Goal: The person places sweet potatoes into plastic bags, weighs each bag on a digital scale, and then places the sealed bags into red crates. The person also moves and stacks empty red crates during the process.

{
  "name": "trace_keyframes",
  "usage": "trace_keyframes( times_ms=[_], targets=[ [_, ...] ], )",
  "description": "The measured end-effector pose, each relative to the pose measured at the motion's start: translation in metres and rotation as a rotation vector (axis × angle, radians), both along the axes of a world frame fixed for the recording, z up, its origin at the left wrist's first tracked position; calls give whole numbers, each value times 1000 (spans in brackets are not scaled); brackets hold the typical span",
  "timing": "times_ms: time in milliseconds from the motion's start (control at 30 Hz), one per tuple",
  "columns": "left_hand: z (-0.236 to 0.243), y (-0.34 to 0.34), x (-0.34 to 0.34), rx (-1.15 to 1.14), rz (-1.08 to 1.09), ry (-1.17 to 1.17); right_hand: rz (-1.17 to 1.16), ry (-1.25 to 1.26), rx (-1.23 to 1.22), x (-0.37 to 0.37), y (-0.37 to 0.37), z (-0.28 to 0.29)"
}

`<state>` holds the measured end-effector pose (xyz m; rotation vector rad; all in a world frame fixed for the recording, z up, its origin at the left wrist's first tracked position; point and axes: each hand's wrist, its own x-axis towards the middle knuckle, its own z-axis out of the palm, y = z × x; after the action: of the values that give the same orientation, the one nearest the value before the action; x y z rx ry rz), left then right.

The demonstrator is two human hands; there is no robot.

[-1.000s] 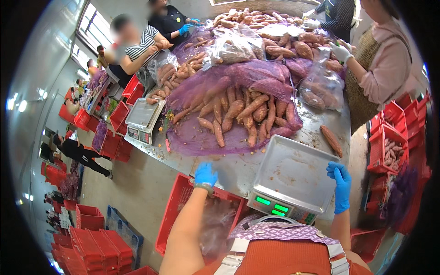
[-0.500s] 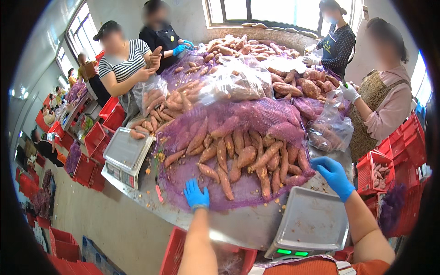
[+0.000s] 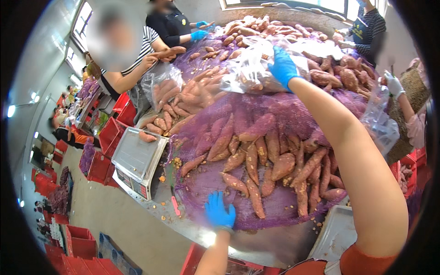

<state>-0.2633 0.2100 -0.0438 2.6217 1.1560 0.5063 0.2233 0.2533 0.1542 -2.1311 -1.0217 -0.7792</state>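
Note:
My left hand point(image 3: 220, 211), in a blue glove, lies open with spread fingers on the bare near part of a purple mesh sack point(image 3: 201, 192). Sweet potatoes point(image 3: 256, 160) are heaped on that mesh just beyond it, many of them under its upper layer. My right hand point(image 3: 284, 69), also blue-gloved, reaches far across the heap to a pile of clear plastic bags point(image 3: 245, 68). Its fingers are stretched out against the plastic, and no grip on a bag shows. A pink-handled tool point(image 3: 176, 206) rests on the metal table left of my left hand.
A weighing scale point(image 3: 140, 153) stands at the left with one sweet potato on its tray. Another scale tray point(image 3: 337, 231) sits under my right arm. Co-workers stand around the table; one in stripes holds a sweet potato point(image 3: 170, 52). Red crates point(image 3: 98, 169) line the floor.
My right hand has moved from the mesh's right edge far forward to the plastic bags. My left hand stays flat near the mesh's front edge. The whole view has shifted.

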Motion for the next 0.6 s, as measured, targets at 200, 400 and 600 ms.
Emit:
trace_keyframes(
  times_ms=[200, 400, 600],
  targets=[
    [0, 2, 4, -47, 7, 19, -125, 118, 41, 66, 41, -49],
    [10, 3, 4, -110, 30, 52, -256, 63, -244, 29, 13, -30],
    [12, 4, 7, -120, 37, 69, -149, -97, -137, 41, 10, -34]
  ],
)
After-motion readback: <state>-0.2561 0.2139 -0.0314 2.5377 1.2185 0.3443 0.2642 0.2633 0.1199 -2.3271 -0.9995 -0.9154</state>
